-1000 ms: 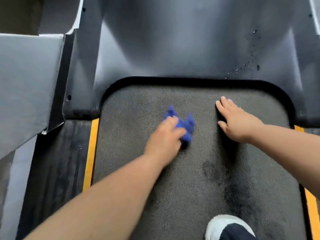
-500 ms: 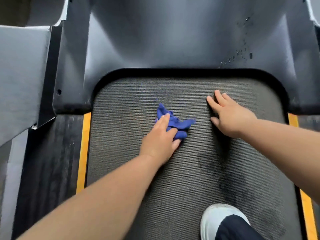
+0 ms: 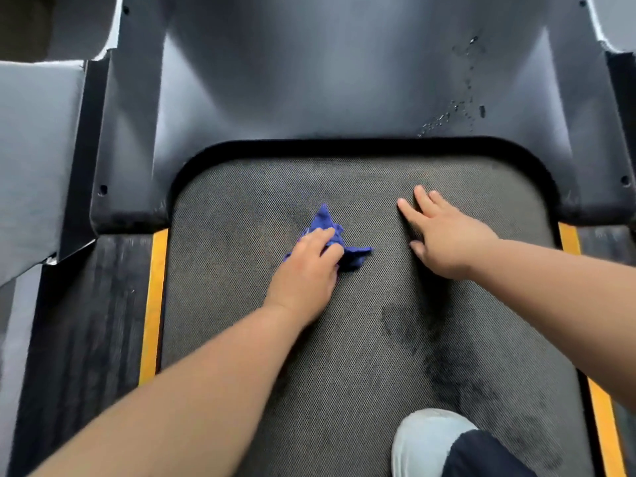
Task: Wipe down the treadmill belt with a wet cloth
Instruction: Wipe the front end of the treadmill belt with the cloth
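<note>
The grey textured treadmill belt (image 3: 241, 339) fills the middle of the head view. A crumpled blue cloth (image 3: 328, 223) lies on it near the front end. My left hand (image 3: 306, 270) presses down on the cloth, fingers curled over its bunched top. To the right, my right hand (image 3: 444, 235) rests flat on the belt, fingers straight and spread, holding nothing. Dark wet patches (image 3: 447, 366) mark the belt below my right hand.
The dark motor cover (image 3: 327, 80), speckled with water drops at its right, rises beyond the belt. Yellow stripes (image 3: 153, 304) and black side rails (image 3: 86, 321) edge the belt. My white shoe (image 3: 426, 435) stands on the belt at the bottom right.
My left hand and the cloth have slid leftward on the belt, away from my right hand. The right hand stays planted flat in about the same place.
</note>
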Demonstrator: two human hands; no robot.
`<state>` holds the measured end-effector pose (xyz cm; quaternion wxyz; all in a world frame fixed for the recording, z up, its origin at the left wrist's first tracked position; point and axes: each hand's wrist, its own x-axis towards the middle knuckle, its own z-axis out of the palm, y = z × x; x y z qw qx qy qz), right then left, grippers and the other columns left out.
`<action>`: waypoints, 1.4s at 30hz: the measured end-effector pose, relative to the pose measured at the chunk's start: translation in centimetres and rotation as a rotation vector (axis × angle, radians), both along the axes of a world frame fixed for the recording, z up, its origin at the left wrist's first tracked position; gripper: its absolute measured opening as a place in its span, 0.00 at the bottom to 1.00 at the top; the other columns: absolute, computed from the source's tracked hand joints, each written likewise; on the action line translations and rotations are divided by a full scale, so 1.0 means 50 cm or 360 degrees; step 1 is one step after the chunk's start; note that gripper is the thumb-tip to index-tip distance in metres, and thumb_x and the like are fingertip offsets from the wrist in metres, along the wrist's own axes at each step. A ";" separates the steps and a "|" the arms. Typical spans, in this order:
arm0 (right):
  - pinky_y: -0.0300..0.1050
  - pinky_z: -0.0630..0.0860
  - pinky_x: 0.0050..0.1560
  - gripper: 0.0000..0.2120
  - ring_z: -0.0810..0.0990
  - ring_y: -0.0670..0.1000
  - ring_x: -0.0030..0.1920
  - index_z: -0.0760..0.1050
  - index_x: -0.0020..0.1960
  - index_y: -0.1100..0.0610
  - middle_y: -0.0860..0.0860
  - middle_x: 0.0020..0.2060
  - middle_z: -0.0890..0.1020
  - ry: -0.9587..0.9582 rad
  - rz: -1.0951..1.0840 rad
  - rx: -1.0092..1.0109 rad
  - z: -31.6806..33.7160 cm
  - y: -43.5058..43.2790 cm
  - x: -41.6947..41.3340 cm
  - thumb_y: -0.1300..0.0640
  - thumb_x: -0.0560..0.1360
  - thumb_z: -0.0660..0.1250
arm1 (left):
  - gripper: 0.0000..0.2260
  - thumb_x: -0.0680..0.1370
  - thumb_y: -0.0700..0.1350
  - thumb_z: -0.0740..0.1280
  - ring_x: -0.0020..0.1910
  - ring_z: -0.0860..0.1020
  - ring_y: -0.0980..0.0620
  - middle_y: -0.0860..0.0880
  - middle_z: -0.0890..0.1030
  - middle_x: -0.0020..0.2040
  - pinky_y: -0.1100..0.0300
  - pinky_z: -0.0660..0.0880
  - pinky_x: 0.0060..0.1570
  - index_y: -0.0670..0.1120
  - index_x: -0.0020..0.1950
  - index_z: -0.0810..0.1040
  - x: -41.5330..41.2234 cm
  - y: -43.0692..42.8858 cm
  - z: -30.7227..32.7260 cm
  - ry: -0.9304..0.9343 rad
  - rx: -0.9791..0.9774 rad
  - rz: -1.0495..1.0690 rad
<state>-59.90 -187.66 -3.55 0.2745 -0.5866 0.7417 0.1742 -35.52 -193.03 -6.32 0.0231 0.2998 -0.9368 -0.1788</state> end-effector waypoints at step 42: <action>0.56 0.56 0.74 0.37 0.46 0.47 0.77 0.42 0.77 0.47 0.42 0.77 0.42 0.0035 0.0075 -0.0019 0.024 0.010 0.055 0.59 0.74 0.56 | 0.17 0.75 0.43 0.62 0.56 0.74 0.36 0.43 0.75 0.62 0.48 0.72 0.55 0.53 0.63 0.76 0.108 -0.192 0.037 -0.0245 -0.0014 0.0890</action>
